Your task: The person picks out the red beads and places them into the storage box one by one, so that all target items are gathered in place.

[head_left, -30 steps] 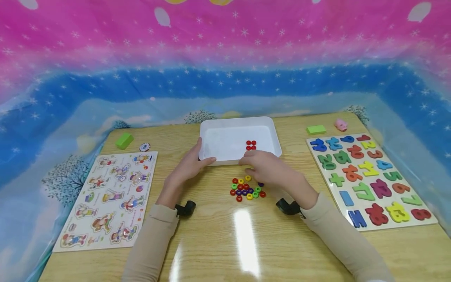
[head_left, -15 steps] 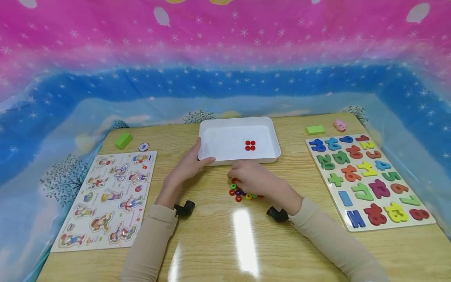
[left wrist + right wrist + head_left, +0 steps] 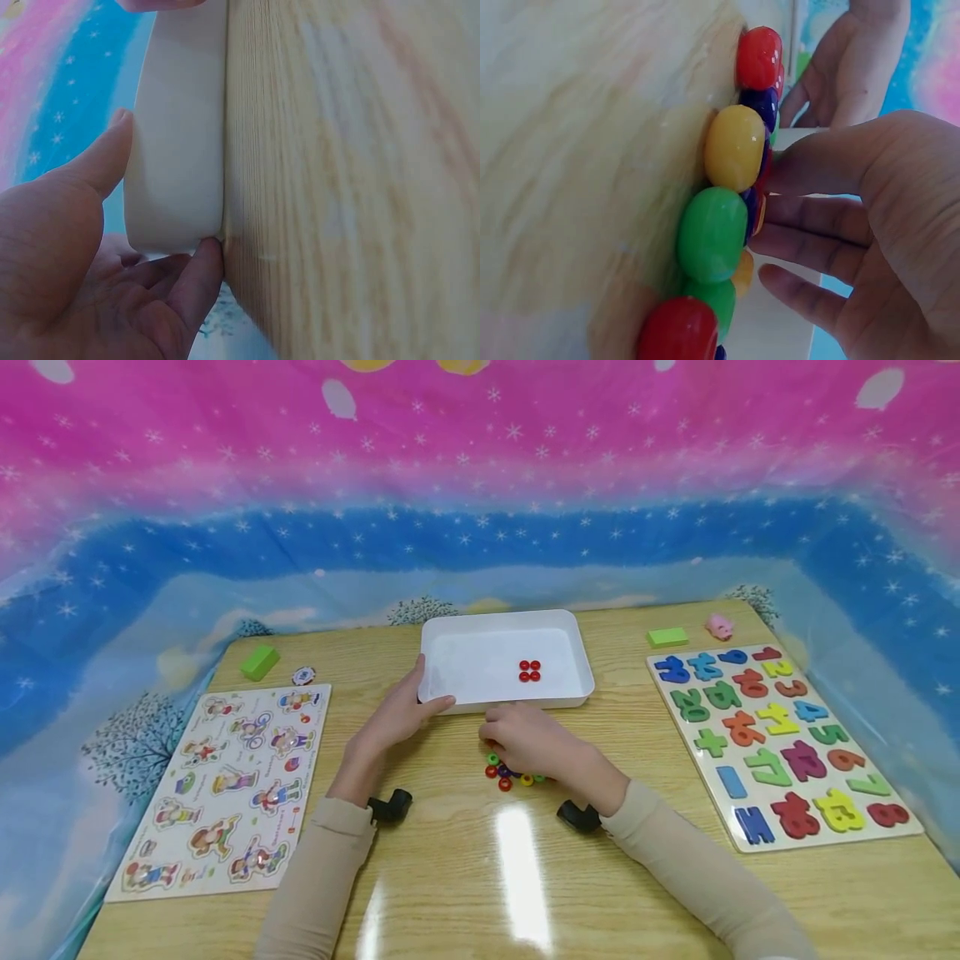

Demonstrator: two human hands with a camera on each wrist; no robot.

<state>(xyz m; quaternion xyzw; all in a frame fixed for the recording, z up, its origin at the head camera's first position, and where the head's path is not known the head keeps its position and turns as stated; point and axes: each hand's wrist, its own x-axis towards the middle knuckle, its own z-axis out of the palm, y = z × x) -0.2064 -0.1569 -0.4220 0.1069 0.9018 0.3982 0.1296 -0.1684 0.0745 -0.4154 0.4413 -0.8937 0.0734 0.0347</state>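
My left hand (image 3: 396, 712) holds the near left corner of a shallow white tray (image 3: 472, 660), thumb along the front rim and fingers against the left side. In the left wrist view a fingertip (image 3: 204, 262) sits low at the corner of the tray. Several red ring beads (image 3: 524, 677) form a small square inside the tray. My right hand (image 3: 532, 742) is over a cluster of loose beads in front of the tray. Its thumb and fingertips reach in among red, purple and yellow beads (image 3: 735, 148); whether they pinch one I cannot tell. Green beads (image 3: 712, 234) lie closer to the camera.
A picture puzzle board (image 3: 225, 789) lies at the left, with a green block (image 3: 260, 662) and a poker chip (image 3: 303, 676) behind it. At the right is a number puzzle board (image 3: 780, 743), with another green block (image 3: 667, 637) and a pink pig (image 3: 719, 627) beyond.
My right hand has moved left and slightly down from the tray's front edge onto the beads, covering part of the cluster. My left hand has kept its place at the tray.
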